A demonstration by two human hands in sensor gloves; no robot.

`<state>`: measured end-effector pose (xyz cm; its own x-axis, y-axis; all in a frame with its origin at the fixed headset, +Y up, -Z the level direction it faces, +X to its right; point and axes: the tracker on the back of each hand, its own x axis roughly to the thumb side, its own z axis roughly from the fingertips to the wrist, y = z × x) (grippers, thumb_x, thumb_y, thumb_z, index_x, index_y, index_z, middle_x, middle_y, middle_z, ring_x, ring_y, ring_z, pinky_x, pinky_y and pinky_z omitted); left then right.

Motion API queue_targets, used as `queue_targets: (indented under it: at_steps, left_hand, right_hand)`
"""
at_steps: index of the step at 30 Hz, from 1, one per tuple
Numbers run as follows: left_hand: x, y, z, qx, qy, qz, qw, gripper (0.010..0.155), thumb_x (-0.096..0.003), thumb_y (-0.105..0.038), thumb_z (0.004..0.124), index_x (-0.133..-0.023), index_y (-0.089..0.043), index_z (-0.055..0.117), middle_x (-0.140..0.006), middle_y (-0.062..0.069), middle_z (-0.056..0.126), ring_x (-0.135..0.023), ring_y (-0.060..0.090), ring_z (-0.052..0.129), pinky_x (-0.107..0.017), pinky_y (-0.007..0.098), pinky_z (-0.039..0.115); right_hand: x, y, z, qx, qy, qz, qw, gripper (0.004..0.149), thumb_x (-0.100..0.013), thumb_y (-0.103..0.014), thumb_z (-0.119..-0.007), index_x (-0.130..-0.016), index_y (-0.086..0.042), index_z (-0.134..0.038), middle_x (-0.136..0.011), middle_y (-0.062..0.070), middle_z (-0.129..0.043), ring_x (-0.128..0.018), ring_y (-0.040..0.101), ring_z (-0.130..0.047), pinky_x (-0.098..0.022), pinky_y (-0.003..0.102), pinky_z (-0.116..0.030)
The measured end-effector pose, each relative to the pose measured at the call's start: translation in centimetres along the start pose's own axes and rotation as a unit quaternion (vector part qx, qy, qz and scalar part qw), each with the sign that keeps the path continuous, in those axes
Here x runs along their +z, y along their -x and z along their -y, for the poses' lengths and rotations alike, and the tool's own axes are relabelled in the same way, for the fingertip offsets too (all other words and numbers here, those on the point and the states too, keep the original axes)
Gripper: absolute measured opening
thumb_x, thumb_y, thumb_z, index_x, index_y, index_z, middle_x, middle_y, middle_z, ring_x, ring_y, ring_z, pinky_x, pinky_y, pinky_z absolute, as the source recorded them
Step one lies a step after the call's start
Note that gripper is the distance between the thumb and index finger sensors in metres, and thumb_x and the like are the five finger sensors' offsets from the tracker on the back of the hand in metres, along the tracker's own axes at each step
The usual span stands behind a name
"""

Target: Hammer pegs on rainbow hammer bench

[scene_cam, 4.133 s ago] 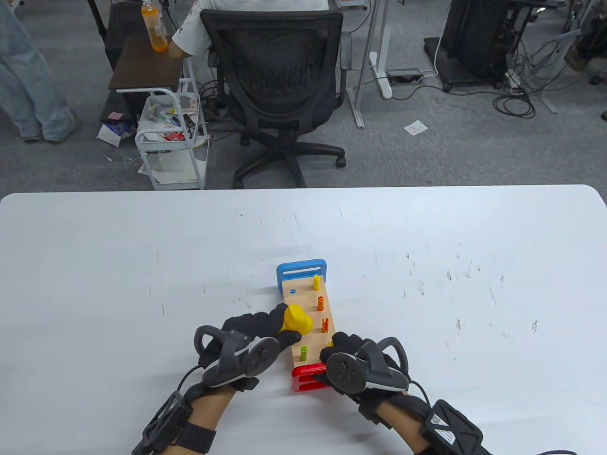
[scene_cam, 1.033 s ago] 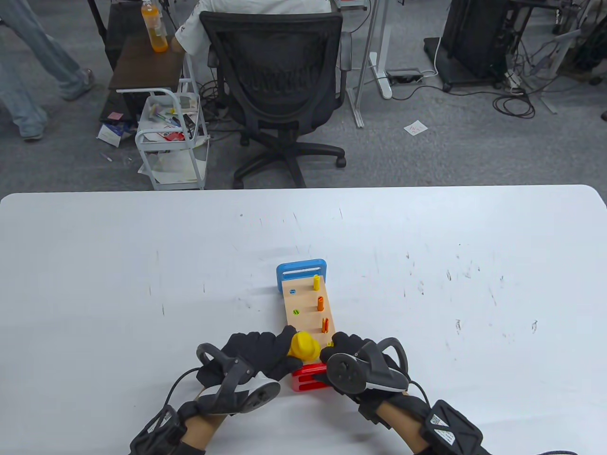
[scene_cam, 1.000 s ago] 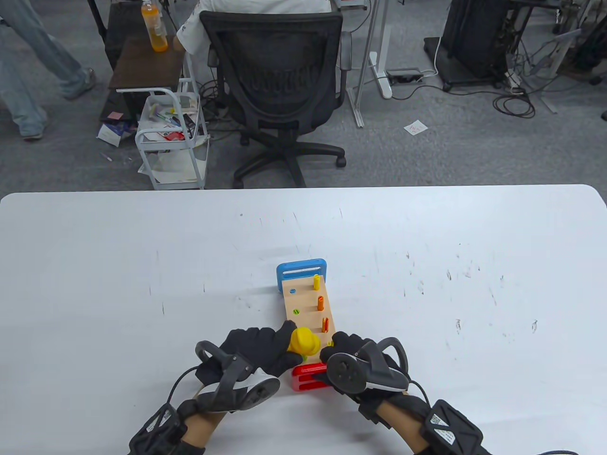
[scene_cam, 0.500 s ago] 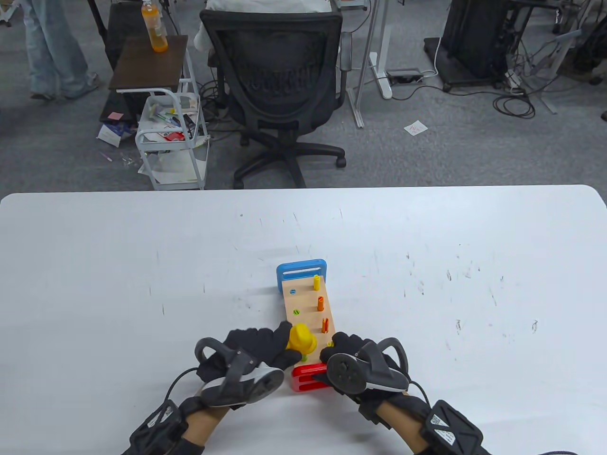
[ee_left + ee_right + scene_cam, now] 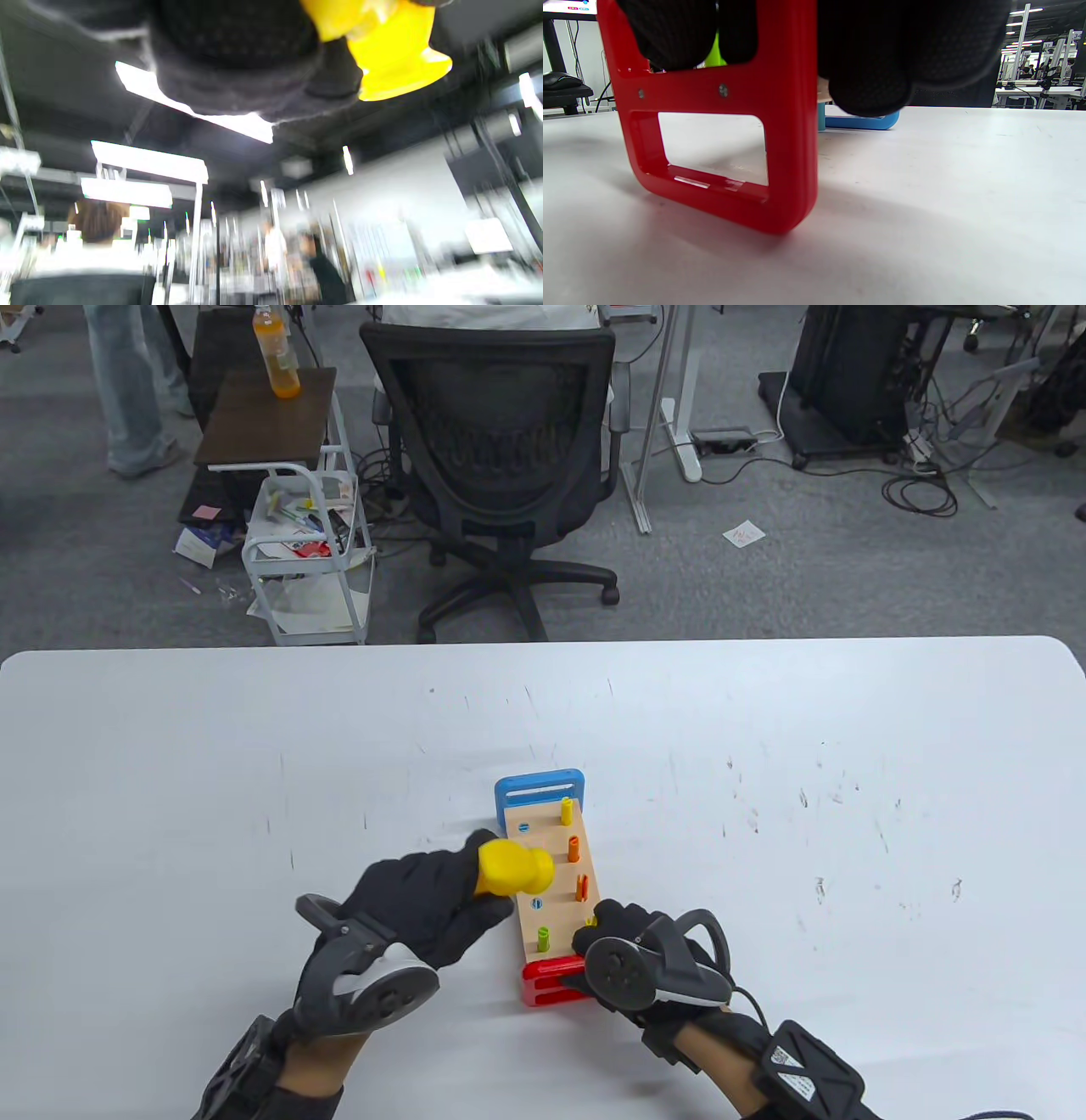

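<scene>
Left hand (image 5: 424,899): gripping the yellow hammer (image 5: 515,869), holding its head in the air over the bench's left side.
Right hand (image 5: 632,954): fingers curling over the red end (image 5: 551,982), pressing on it.
Bench (image 5: 551,874): sitting on the white counter (image 5: 212,780), blue end (image 5: 538,787) pointing away.
Pegs: a green peg (image 5: 543,937) standing proud near the red end; orange pegs (image 5: 574,849) and a yellow peg (image 5: 566,810) sticking up along the right.
</scene>
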<state>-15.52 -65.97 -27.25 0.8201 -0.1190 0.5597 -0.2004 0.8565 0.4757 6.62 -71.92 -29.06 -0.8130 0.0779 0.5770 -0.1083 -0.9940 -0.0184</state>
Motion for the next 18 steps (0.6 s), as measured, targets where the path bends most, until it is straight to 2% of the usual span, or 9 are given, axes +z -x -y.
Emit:
queue_targets:
  at_steps: [1, 2, 3, 4, 5, 9, 13, 16, 18]
  left_hand:
    - [0.5, -0.7, 2.9, -0.038, 0.08, 0.012, 0.996, 0.071, -0.0497, -0.069, 0.054, -0.098, -0.025, 0.082, -0.053, -0.004, 0.107, -0.021, 0.015, 0.107, -0.015, 0.028, 0.091]
    - [1.9, -0.5, 4.6, -0.139, 0.109, -0.069, 0.982, 0.072, -0.0488, -0.071, 0.047, -0.099, -0.027, 0.074, -0.055, -0.011, 0.105, -0.022, 0.008, 0.108, -0.016, 0.023, 0.093]
    - [2.1, 0.1, 4.9, -0.06, 0.054, -0.042, 0.996, 0.072, -0.0483, -0.073, 0.045, -0.097, -0.031, 0.076, -0.052, -0.016, 0.106, -0.019, 0.002, 0.108, -0.013, 0.018, 0.094]
    - [1.4, 0.9, 4.3, 0.02, 0.105, -0.028, 0.994, 0.071, -0.0491, -0.071, 0.051, -0.098, -0.027, 0.08, -0.052, -0.008, 0.107, -0.021, 0.01, 0.107, -0.015, 0.025, 0.091]
    - [1.4, 1.4, 3.1, 0.046, 0.08, -0.053, 0.994, 0.071, -0.0497, -0.068, 0.055, -0.099, -0.024, 0.08, -0.054, -0.003, 0.106, -0.023, 0.016, 0.106, -0.017, 0.029, 0.09]
    - [0.0, 2.4, -2.7, 0.014, -0.057, -0.055, 0.997, 0.071, -0.0495, -0.07, 0.053, -0.099, -0.026, 0.08, -0.054, -0.005, 0.106, -0.023, 0.013, 0.107, -0.016, 0.027, 0.091]
    - [-0.8, 2.0, -7.2, 0.011, -0.139, -0.048, 0.989, 0.071, -0.0496, -0.07, 0.053, -0.099, -0.026, 0.079, -0.055, -0.005, 0.106, -0.024, 0.014, 0.106, -0.017, 0.027, 0.091]
    - [-1.1, 1.2, -7.6, 0.004, -0.16, -0.04, 0.986, 0.071, -0.0497, -0.07, 0.053, -0.099, -0.027, 0.079, -0.055, -0.005, 0.106, -0.023, 0.013, 0.107, -0.017, 0.027, 0.091]
    - [-1.1, 0.3, -5.1, 0.013, -0.12, -0.026, 0.992, 0.071, -0.0496, -0.07, 0.053, -0.099, -0.026, 0.08, -0.055, -0.005, 0.106, -0.023, 0.014, 0.107, -0.017, 0.027, 0.091]
  right_hand:
    - [0.0, 0.0, 0.0, 0.0, 0.0, 0.0, 1.0, 0.037, -0.055, -0.049, -0.074, -0.069, -0.017, -0.083, -0.078, 0.019, -0.082, -0.058, 0.037, -0.094, -0.05, 0.057, -0.08]
    - [0.0, 0.0, 0.0, 0.0, -0.002, 0.0, 1.0, 0.037, -0.056, -0.049, -0.074, -0.069, -0.016, -0.083, -0.078, 0.019, -0.082, -0.058, 0.037, -0.094, -0.05, 0.057, -0.08]
    - [0.0, 0.0, 0.0, 0.0, 0.0, 0.001, 1.0, 0.037, -0.055, -0.049, -0.074, -0.069, -0.017, -0.084, -0.077, 0.019, -0.082, -0.058, 0.037, -0.094, -0.05, 0.057, -0.08]
    - [0.0, 0.0, 0.0, 0.0, -0.001, 0.001, 1.0, 0.037, -0.055, -0.049, -0.074, -0.069, -0.016, -0.083, -0.078, 0.019, -0.082, -0.058, 0.037, -0.094, -0.05, 0.057, -0.08]
    - [0.0, 0.0, 0.0, 0.0, -0.001, 0.001, 1.0, 0.037, -0.055, -0.049, -0.074, -0.069, -0.017, -0.083, -0.078, 0.019, -0.082, -0.058, 0.037, -0.094, -0.05, 0.057, -0.08]
    - [0.0, 0.0, 0.0, 0.0, -0.001, 0.001, 1.0, 0.037, -0.055, -0.05, -0.074, -0.069, -0.016, -0.083, -0.077, 0.019, -0.082, -0.058, 0.037, -0.094, -0.05, 0.057, -0.08]
    - [0.0, 0.0, 0.0, -0.001, 0.0, 0.001, 1.0, 0.037, -0.055, -0.05, -0.074, -0.069, -0.017, -0.083, -0.077, 0.019, -0.082, -0.058, 0.037, -0.094, -0.05, 0.057, -0.08]
    - [0.0, 0.0, 0.0, 0.0, 0.0, 0.0, 1.0, 0.037, -0.055, -0.049, -0.074, -0.069, -0.017, -0.083, -0.077, 0.019, -0.082, -0.058, 0.037, -0.094, -0.05, 0.057, -0.08]
    - [0.0, 0.0, 0.0, 0.001, 0.0, 0.0, 1.0, 0.037, -0.055, -0.05, -0.074, -0.069, -0.017, -0.083, -0.078, 0.019, -0.082, -0.058, 0.037, -0.094, -0.05, 0.057, -0.08]
